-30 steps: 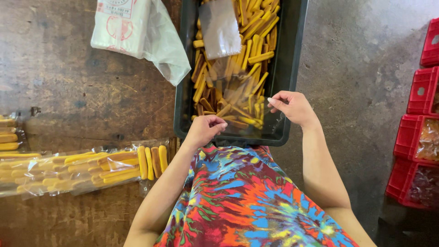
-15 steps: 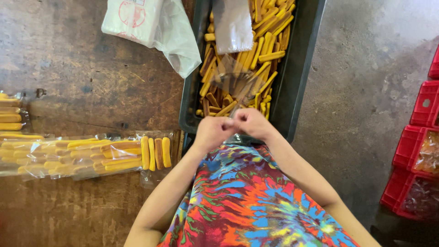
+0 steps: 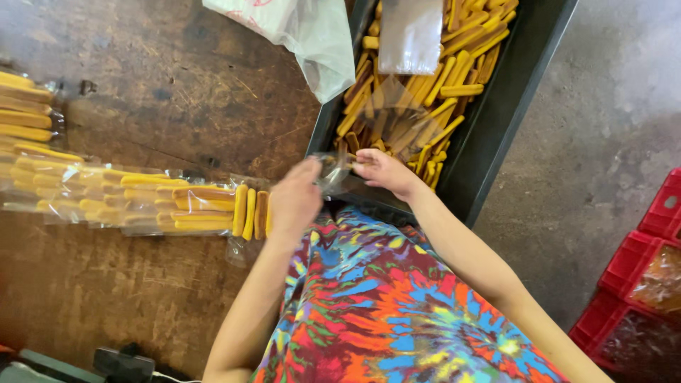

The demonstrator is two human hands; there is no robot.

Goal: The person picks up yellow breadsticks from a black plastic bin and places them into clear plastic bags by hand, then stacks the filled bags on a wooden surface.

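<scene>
Hands meet over the black tray's near edge: our left hand and right hand pinch a clear plastic bag between them, spreading its mouth. Next, we judge, yellow sticks beyond the right hand go in.

1 black tray of loose yellow sticks, too many to count; 2 hands: left hand, right hand, sharing 1 clear bag. 1 white plastic bag, 1 row of packed stick bags on the table, exact count unclear. 2 red crates at least.
</scene>
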